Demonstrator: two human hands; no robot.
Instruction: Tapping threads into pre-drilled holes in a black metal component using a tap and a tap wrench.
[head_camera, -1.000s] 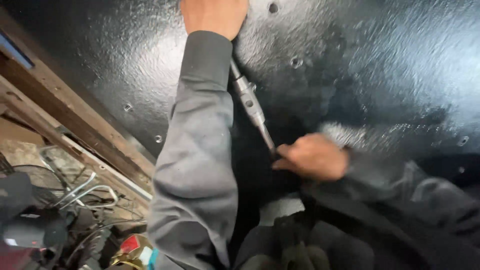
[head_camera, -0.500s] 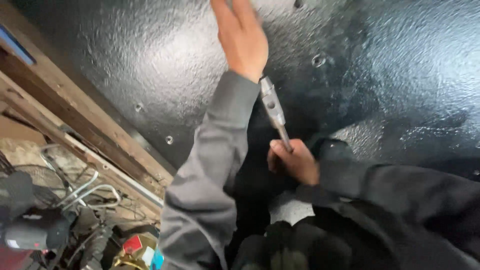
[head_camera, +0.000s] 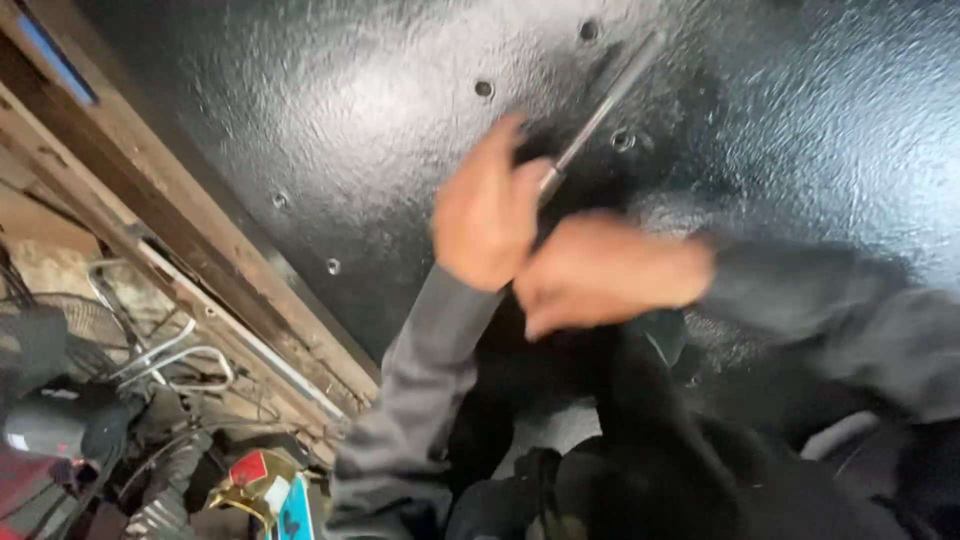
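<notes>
Head view, left hand (head_camera: 487, 212) dropped from black panel (head_camera: 330, 120) to meet right hand (head_camera: 590, 268), both blurred, closed around metal ratchet handle (head_camera: 598, 112), now angled up-right over bolt hole (head_camera: 623, 141).

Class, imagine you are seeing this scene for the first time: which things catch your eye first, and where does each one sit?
The eye goes first to the two bare hands meeting at the centre: the left hand and the right hand, both blurred, at the lower end of a slim metal tool that slants up to the right. Behind them a glossy black textured panel, dotted with small holes, fills the upper picture. Worn wooden beams run diagonally down the left side.
</notes>
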